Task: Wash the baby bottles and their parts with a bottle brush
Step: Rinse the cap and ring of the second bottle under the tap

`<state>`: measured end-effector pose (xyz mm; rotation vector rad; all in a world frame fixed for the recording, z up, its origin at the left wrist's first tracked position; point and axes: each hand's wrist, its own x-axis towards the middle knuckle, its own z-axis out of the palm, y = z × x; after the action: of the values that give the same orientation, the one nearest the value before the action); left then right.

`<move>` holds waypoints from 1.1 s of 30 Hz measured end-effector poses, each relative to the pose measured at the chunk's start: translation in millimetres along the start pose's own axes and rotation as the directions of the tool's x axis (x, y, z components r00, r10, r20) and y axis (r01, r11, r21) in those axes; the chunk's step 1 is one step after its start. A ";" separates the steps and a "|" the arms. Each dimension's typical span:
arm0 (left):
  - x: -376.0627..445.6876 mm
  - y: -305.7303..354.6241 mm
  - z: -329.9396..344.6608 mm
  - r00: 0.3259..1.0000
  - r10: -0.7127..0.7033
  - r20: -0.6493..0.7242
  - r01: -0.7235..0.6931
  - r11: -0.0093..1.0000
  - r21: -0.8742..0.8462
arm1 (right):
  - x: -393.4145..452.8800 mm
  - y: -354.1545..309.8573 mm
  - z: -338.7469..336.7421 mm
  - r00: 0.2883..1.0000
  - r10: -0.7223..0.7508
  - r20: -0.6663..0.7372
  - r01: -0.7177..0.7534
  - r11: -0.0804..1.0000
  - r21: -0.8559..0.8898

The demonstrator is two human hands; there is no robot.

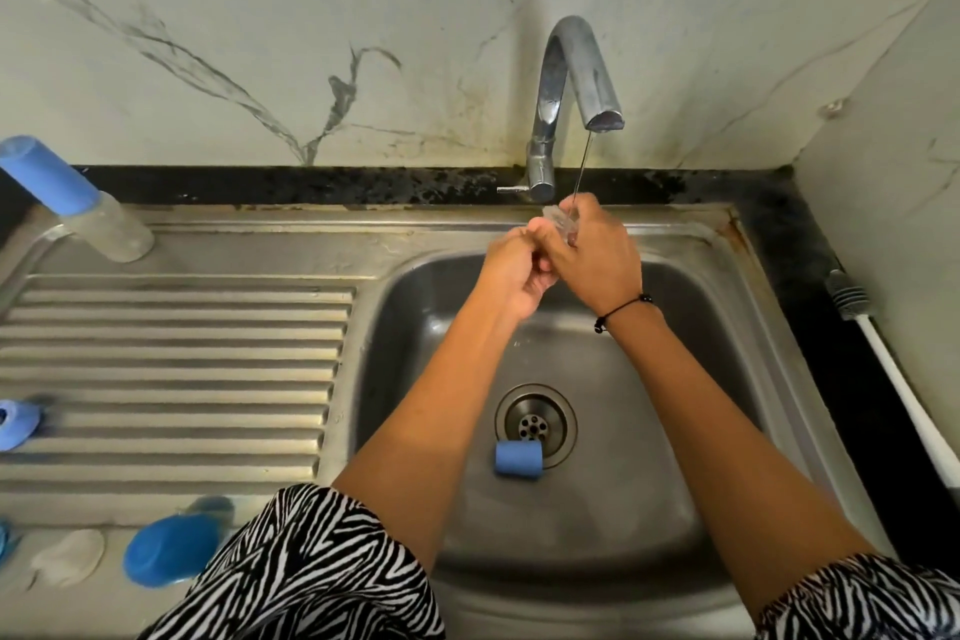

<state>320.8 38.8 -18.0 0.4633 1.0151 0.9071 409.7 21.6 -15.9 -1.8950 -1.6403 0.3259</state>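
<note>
Rinsing clear teat (558, 218) | left hand (514, 270); right hand (597, 255) | faucet (571, 83) trickle

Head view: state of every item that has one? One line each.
Tap: running, thin stream.
Clear part: held under the stream.
Left hand: gripping the clear part.
Right hand: gripping the clear part.
Blue cap: on its side beside the drain.
Bottle: capped, standing on the drainboard.
Bottle brush: lying unused on the counter.
</note>
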 end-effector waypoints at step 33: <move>-4.2 -13.5 -14.5 0.988 -0.134 -0.077 0.144 0.978 0.150 | -6.8 5.4 -7.1 0.981 -0.172 -0.087 0.164 0.982 -0.097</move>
<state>312.9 26.8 -32.3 0.4890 1.1696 0.7250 416.5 12.8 -14.9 -1.7913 -1.7623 0.0923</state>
